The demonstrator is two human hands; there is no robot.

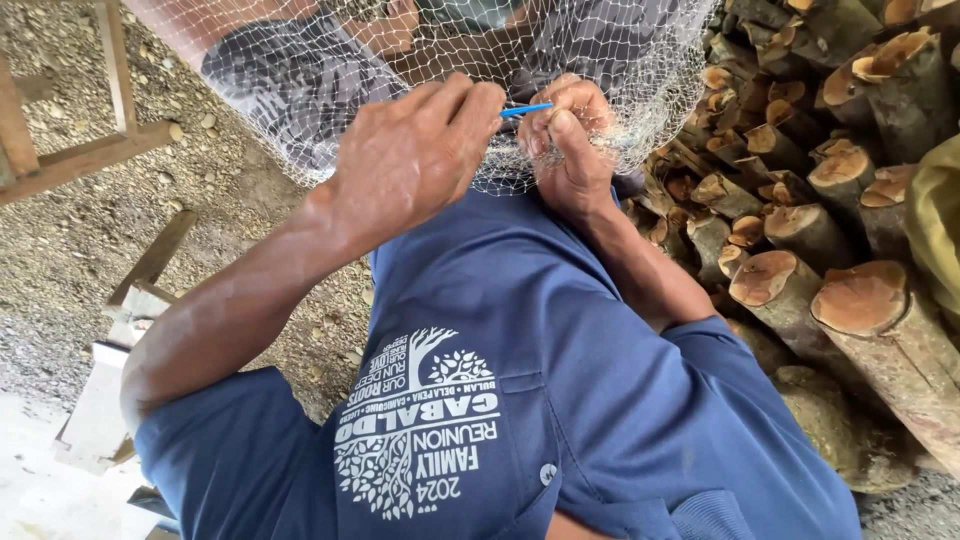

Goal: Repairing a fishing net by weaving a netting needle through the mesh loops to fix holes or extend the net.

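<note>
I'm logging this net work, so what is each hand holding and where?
The left hand pinches one end of a thin blue tool; the right hand bunches the white net at its lower edge.

Both hands (490, 150) raised together (fingers pinched).

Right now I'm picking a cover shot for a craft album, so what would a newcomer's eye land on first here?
First, the two hands at top centre: the left hand and right hand pinch a thin blue tool against a pale mesh net draped across the top. Below them, a blue shirt with a white tree print fills the lower middle. At right, a stack of cut logs shows orange ends.
</note>
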